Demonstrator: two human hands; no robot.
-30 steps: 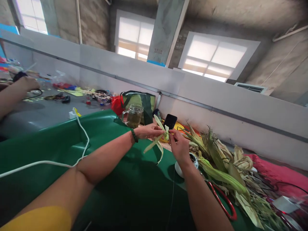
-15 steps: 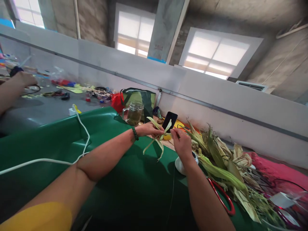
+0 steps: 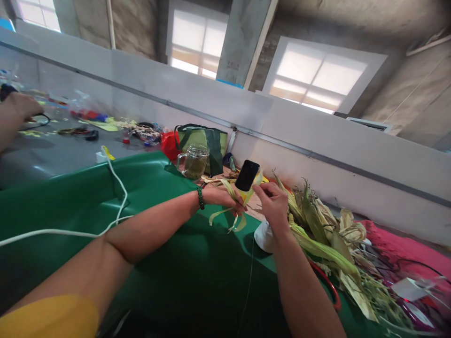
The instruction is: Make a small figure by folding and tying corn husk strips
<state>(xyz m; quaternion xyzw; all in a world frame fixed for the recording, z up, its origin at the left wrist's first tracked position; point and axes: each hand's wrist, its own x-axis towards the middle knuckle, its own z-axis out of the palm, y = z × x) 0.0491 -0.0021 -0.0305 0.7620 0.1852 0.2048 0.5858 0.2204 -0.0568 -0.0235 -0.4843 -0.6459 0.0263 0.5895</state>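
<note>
Left hand [image 3: 222, 195] is closed on one small bunch of pale green husk strips [image 3: 230, 189]. At least four ends stick out: two point up and two hang down. Right hand [image 3: 274, 202] is close by, its thumb and finger pinched narrow near the top right end. I cannot tell if they grip it. The bunch is between the two hands, over the green sheet [image 3: 211, 263] and in front of one black phone [image 3: 247, 175]. One band of green beads [image 3: 200, 197] goes around the left wrist.

Behind the left hand are one glass mug [image 3: 195, 163] with one handle, one green bag [image 3: 211, 144] and one red bag [image 3: 169, 144]. Near the right wrist sits one round white thing [image 3: 262, 237]. One big heap of husks [image 3: 319, 244] lies to the right, too tangled to count. One white cord [image 3: 63, 232] crosses the sheet. Far left, another person's arm [image 3: 10, 119] reaches over the grey table [image 3: 81, 155].
</note>
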